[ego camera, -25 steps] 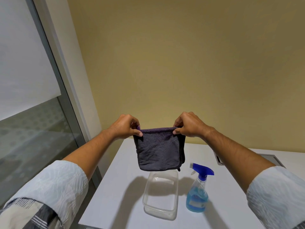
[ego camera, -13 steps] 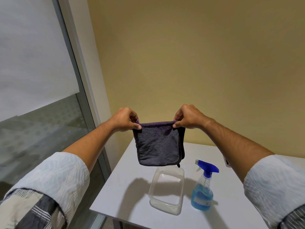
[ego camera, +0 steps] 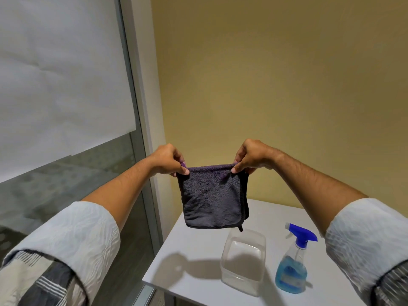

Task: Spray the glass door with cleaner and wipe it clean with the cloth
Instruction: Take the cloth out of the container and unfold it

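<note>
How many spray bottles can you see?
1. The spray bottle stands on the table, right of the clear tub. More could be out of view.

Table (ego camera: 198, 257): white, at 5 o'clock, bearing the container.
Container (ego camera: 242, 261): clear plastic, empty, open-topped.
Wall (ego camera: 276, 74): yellow, 12 to 3 o'clock.

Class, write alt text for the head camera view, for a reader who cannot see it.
Two hands, left hand and right hand, hold a dark cloth by its top corners above a white table with a clear container and blue spray bottle; the glass door is left.
</note>
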Demonstrator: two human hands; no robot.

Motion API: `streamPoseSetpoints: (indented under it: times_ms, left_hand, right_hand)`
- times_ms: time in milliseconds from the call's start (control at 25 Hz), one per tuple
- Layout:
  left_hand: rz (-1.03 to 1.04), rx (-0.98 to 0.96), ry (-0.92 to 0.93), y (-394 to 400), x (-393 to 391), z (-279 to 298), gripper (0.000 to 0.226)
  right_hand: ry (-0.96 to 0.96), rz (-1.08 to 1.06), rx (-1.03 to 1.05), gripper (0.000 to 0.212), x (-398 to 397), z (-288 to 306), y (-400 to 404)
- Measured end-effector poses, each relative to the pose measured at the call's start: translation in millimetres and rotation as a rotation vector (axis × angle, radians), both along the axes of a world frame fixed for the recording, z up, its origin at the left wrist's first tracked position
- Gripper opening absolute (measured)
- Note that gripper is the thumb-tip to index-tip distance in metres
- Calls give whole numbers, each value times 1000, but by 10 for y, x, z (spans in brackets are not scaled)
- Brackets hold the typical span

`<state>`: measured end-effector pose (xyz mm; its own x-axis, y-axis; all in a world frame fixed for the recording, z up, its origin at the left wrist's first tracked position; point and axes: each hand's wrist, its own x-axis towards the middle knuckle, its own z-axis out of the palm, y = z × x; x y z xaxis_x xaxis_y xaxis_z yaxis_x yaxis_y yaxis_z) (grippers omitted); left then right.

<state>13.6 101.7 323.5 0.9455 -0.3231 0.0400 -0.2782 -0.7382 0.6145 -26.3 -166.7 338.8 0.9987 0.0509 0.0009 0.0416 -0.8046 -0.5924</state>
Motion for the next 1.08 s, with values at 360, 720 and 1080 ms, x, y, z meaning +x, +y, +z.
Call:
streamPoseSetpoints:
  times_ms: [360, 720, 1080]
  left_hand:
    - [130, -30, 58, 795, -357, 63, 20]
    - [317, -69, 55, 1330, -1051, 98, 17]
    - [621, -76, -10, 1620, -2297, 138, 17]
  right_hand:
    - [47, 67, 2, 26, -65, 13, 801]
    - [28, 246, -9, 25, -232, 35, 1383]
    - [-49, 575, 2, 23, -735, 88, 1881]
